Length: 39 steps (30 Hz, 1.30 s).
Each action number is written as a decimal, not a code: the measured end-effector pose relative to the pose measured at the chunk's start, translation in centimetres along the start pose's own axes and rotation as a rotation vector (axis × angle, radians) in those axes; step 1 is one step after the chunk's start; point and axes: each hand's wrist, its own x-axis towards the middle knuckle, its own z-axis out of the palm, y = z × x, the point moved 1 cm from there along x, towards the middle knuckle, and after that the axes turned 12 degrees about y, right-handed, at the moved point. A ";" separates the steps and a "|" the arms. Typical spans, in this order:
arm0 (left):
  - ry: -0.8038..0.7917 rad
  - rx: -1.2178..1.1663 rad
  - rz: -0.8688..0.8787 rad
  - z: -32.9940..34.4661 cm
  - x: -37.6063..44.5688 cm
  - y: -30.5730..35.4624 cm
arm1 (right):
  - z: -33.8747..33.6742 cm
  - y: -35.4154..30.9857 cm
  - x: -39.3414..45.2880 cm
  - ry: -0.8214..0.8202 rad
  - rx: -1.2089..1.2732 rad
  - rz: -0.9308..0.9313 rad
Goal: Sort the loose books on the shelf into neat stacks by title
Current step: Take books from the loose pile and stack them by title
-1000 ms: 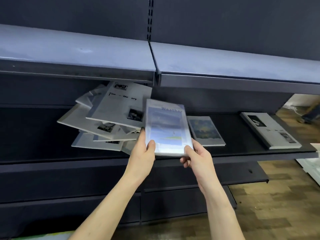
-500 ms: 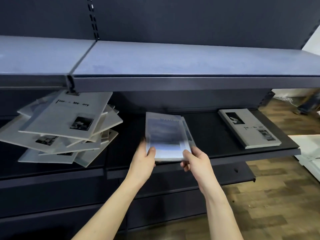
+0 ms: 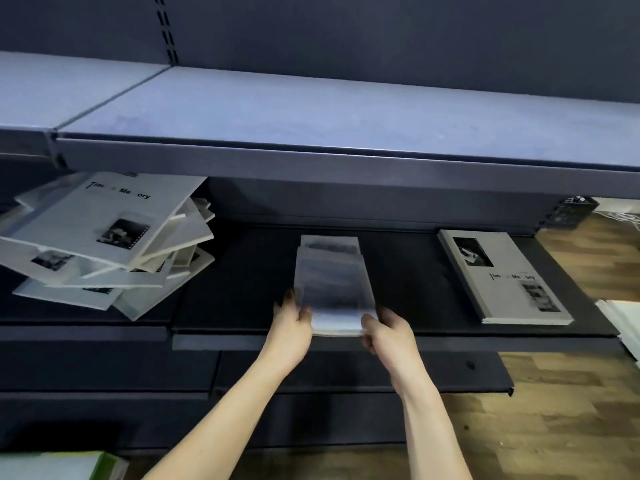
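**Dark metal shelf, both hands on one blurred book**

Dark metal is most of what I see: the middle shelf (image 3: 242,282) runs across the view under a paler upper shelf (image 3: 311,119). I take the middle shelf as my landmark.

At its front edge, near the centre, my left hand (image 3: 289,325) and right hand (image 3: 389,332) hold the blue-toned book (image 3: 332,289) by its near corners. Each hand has a thumb on top of the cover and the other fingers curled below, so both are closed around it. The book is smeared by motion and I cannot read its title. It lies over a second book (image 3: 329,241) whose far edge shows just beyond it; I cannot tell whether the two touch.

At the shelf's left end sits a loose heap of grey books (image 3: 110,244), fanned at different angles, the top one tilted and printed "Time Memory" with gaps in the lettering. Toward the right end lies a single grey book (image 3: 502,275) of the same title, flat and skewed, well apart from my hands.

Beyond the shelf's right end is wooden plank floor (image 3: 571,410). A green-edged object (image 3: 69,465) shows below the left end.

Both forearms reach up from the bottom of the view and converge on the book, wrists nearly straight.
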 end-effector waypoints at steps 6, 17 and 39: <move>0.007 0.041 0.002 0.9 1.8 0.1 | 0.2 -0.2 2.1 0.009 -0.006 -0.073; 0.035 0.279 0.055 2.5 6.6 1.3 | 1.6 -0.9 7.2 0.050 -0.176 -0.180; 0.179 0.399 0.039 3.5 7.3 0.8 | 3.9 2.2 7.9 0.261 -0.377 -0.350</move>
